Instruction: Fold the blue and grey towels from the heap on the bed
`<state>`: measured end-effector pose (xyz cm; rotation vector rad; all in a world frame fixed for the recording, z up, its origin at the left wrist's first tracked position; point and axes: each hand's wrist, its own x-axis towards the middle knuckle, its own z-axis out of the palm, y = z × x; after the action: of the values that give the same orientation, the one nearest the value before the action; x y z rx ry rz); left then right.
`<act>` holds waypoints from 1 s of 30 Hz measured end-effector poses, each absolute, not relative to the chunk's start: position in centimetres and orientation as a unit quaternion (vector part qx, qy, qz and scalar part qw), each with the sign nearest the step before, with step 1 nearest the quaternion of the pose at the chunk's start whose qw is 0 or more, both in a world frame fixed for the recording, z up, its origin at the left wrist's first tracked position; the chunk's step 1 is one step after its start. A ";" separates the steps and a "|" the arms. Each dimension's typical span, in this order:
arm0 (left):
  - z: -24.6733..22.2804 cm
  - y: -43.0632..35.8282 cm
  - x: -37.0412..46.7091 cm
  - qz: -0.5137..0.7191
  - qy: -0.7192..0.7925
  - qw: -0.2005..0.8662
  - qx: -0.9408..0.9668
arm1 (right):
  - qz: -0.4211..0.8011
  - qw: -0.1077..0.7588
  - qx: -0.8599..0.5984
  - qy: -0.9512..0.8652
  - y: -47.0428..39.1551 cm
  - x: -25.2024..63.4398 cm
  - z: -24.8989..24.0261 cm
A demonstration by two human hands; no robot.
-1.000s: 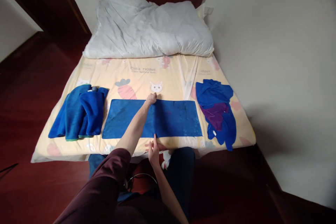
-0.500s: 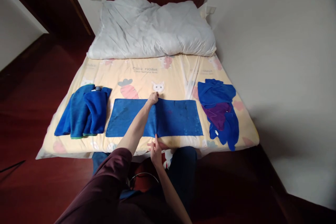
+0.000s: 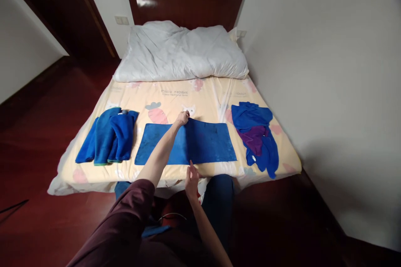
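On the bed point(image 3: 200, 96) the flat blue towel point(image 3: 206, 144) lies between folded pile point(image 3: 108, 139) and unfolded heap point(image 3: 255, 135) — left hand point(image 3: 182, 118) pinching its far edge, right hand point(image 3: 191, 179) fingering the near edge — its fold apparently not yet made.

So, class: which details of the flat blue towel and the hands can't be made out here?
- Flat blue towel: middle strip, head view, hidden behind left forearm.
- Left hand: fingertip grip too small.
- Right hand: palm faces away.
- Cream cartoon-print bedsheet: lettering blurred.
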<state>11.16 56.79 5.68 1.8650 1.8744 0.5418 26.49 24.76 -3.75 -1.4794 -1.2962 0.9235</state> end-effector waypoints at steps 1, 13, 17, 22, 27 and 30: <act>6.6 56.4 11.0 0.202 0.676 0.219 0.674 | 0.378 0.483 -0.607 -0.506 25.0 26.4 -3.4; 16.5 51.4 7.9 0.327 0.650 0.232 0.645 | 0.325 0.617 -0.628 -0.344 29.7 28.4 0.8; 19.3 49.8 5.9 0.375 0.635 0.238 0.632 | 0.301 0.631 -0.591 -0.402 32.6 31.9 4.9; 22.6 46.3 2.3 0.478 0.584 0.284 0.592 | 0.281 0.641 -0.540 -0.468 37.1 36.2 12.1; 25.5 41.4 -0.5 0.550 0.537 0.267 0.581 | 0.347 0.650 -0.476 -0.480 40.4 37.6 18.2; 26.4 39.0 -1.3 0.573 0.533 0.257 0.566 | 0.371 0.635 -0.469 -0.489 41.4 37.4 20.7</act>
<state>-1.29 39.02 26.40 1.5356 1.4468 1.5554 37.35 41.41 20.67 -1.0710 -1.1178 0.8475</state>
